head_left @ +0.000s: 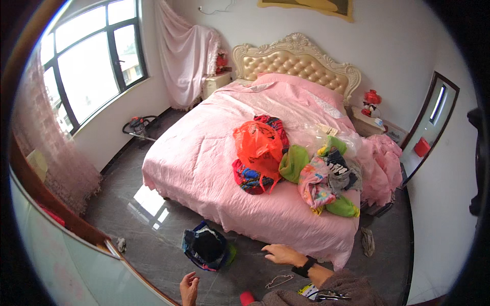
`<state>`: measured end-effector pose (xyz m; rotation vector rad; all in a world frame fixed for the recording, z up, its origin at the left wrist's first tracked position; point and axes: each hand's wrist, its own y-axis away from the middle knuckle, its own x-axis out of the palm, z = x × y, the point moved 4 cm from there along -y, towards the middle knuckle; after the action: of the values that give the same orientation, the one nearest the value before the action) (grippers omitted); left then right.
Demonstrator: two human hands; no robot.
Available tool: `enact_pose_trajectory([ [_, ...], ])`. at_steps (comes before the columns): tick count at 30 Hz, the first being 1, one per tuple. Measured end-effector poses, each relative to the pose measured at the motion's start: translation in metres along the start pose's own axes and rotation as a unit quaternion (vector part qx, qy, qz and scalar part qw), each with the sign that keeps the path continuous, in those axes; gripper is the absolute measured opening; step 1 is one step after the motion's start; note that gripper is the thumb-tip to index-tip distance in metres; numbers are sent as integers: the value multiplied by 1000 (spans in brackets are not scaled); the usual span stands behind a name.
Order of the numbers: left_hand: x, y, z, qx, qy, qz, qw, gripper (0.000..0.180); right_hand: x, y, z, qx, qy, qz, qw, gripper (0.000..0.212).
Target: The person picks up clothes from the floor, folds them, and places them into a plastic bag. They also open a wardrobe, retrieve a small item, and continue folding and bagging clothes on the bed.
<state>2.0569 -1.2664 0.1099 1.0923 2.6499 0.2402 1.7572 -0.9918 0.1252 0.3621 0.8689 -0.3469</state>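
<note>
My left hand [189, 289] is low in the view, its fingers loosely bent and apart, holding nothing. My right hand [282, 254], with a black watch on the wrist, reaches leftward over the floor near the bed's foot. Its fingers are stretched out and empty. Ahead of my left hand, an open bag [206, 248] of dark clothes stands on the floor, apart from both hands. A pale clothes hanger [279, 281] lies below my right hand. On the pink bed [191, 168] are a red plastic bag [259, 145] and a heap of colourful clothes [316, 178].
A vacuum cleaner [138, 125] sits on the floor by the window. Pink bedding [380, 163] is piled beside the bed, near a wall mirror [431, 127]. A grey cloth [367, 242] lies on the floor at right. A wooden-framed glass panel [76, 260] borders the lower left.
</note>
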Motion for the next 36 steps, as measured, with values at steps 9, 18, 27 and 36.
enact_pose_trajectory([
  [9, 131, -127, -80, 94, -30, 203, 974, 29, -67, 76, -119, 292, -52, -212, 931, 31],
  [18, 236, -266, -157, 254, -211, 124, 936, 56, -171, -47, -195, 183, -184, -276, 925, 26],
  [27, 338, -379, -260, 370, -402, -28, 837, 100, -217, -220, -248, 205, -147, -313, 916, 66],
  [36, 345, -485, -282, 402, -312, -42, 860, 35, -264, -313, -282, 169, -5, -445, 879, 29],
])
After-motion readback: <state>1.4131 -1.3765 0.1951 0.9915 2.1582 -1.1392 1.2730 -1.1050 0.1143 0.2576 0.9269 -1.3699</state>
